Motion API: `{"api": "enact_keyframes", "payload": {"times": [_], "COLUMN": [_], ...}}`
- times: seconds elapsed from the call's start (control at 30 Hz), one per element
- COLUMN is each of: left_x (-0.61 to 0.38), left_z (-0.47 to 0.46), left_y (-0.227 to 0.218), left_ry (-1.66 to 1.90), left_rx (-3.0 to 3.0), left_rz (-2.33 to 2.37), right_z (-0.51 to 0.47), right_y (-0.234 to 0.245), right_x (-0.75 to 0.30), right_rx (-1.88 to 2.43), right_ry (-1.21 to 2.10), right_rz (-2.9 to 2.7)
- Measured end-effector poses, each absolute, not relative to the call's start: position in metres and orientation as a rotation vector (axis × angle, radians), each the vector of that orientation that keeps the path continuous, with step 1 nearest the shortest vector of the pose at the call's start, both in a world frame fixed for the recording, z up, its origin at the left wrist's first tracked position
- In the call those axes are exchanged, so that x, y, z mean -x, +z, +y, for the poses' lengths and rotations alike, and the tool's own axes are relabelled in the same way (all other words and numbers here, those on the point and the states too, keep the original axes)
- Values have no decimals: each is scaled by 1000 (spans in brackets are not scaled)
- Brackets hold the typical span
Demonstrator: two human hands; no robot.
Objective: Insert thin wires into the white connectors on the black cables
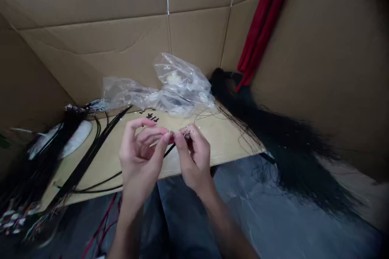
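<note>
The small metal fitting (179,132) sits above the wooden board (225,139), pinched from both sides, with a thin black cord (168,151) hanging from it. At far left lies a blurred bundle of dark tassels (36,166) beside a white object (77,137); black cords (91,158) run across the board. The left hand (139,158) has thumb and forefinger closed on the fitting, and the right hand (194,158) clamps it likewise, their fingertips touching. Behind them are crumpled clear plastic bags (179,85). To the right, a mass of black threads (282,145) spills off the board, below a red cloth (264,24) against the cardboard wall (328,56).
</note>
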State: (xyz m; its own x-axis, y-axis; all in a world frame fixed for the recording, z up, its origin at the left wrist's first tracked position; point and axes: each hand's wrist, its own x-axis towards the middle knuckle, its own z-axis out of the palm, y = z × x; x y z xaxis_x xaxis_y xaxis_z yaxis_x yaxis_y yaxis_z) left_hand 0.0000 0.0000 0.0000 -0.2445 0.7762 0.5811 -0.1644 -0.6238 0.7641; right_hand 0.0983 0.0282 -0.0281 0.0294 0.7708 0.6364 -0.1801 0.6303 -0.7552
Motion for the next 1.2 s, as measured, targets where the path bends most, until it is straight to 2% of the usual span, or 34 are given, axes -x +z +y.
{"api": "enact_keyframes", "payload": {"times": [0.37, 1.2], "left_x": [14, 12], "left_z": [4, -3], "left_y": [-3, 8], "left_ry": [1686, 1801], "left_rx": [-1297, -1079], "left_rz": [625, 816], "right_z": [22, 5], "right_y": [-22, -19], "right_x": [-91, -96], "right_rx": [472, 587], "right_ry": [824, 623], "right_rz": [-1214, -1271]}}
